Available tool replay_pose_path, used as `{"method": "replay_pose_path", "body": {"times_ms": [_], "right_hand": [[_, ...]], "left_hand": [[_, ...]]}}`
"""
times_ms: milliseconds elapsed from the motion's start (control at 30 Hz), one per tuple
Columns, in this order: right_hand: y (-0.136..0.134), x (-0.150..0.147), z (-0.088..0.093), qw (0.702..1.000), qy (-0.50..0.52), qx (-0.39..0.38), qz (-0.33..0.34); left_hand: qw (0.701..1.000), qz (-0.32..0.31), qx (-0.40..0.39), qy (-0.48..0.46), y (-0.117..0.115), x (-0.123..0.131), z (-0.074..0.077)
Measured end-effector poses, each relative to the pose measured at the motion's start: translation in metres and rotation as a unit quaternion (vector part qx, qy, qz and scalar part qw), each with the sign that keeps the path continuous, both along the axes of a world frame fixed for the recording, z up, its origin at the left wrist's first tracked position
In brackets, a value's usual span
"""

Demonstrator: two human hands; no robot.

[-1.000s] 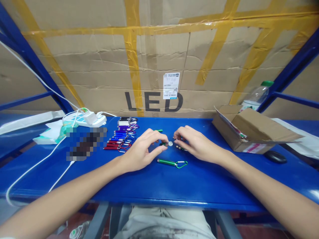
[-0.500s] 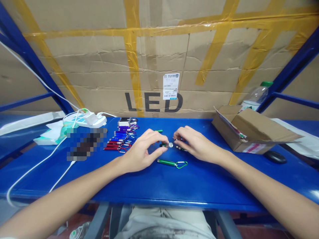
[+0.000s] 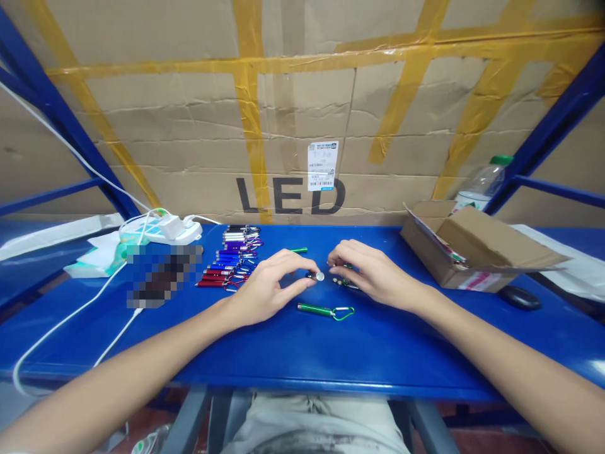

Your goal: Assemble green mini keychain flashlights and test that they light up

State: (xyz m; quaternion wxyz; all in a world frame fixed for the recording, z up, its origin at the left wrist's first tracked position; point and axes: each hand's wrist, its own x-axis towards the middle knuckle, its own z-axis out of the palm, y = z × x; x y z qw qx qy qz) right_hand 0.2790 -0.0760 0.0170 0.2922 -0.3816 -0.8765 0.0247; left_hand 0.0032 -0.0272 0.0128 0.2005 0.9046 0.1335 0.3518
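Note:
My left hand (image 3: 271,287) pinches a small round silver button cell (image 3: 320,276) between thumb and index finger, with a small dark piece beside it at the fingertips. Just across from it is my right hand (image 3: 366,265), its fingers curled and drawn together; what they hold, if anything, is hidden. Beneath the right fingers lie several small button cells (image 3: 336,281), partly covered by the hand. In front of both hands rests a green keychain flashlight (image 3: 316,309) with a green carabiner (image 3: 343,313). A green tube (image 3: 299,250) lies behind the left fingers.
A row of coloured keychain flashlights (image 3: 227,267) lies left of my left hand. Further left are a blurred-out object (image 3: 163,277), a white power strip (image 3: 182,233) and cables. To the right stand an open cardboard box (image 3: 439,265), a black mouse (image 3: 520,297) and a bottle (image 3: 486,180).
The disc at my left fingertips has shifted slightly left, and less of the dark piece shows behind it. My right hand stays nearly in place. The view has moved a little.

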Motion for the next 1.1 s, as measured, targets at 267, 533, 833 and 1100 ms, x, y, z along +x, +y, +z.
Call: {"method": "replay_pose_path", "body": {"times_ms": [267, 533, 833, 1100], "right_hand": [[-0.0051, -0.0037, 0.0071, 0.997, 0.036, 0.062, -0.014], [-0.0068, -0.0031, 0.0102, 0.996, 0.044, 0.081, -0.023], [-0.0062, -0.0057, 0.0095, 0.995, 0.049, 0.084, -0.023], [-0.0076, -0.0059, 0.0082, 0.995, 0.061, 0.067, -0.034]], "left_hand": [[1.000, 0.016, -0.010, 0.006, -0.0005, -0.0001, -0.0008], [1.000, 0.016, -0.016, 0.015, -0.0011, 0.0002, -0.0001], [1.000, 0.014, -0.027, 0.004, 0.0011, 0.0004, -0.0029], [1.000, 0.010, -0.024, -0.006, 0.0014, 0.0010, -0.0026]]}}
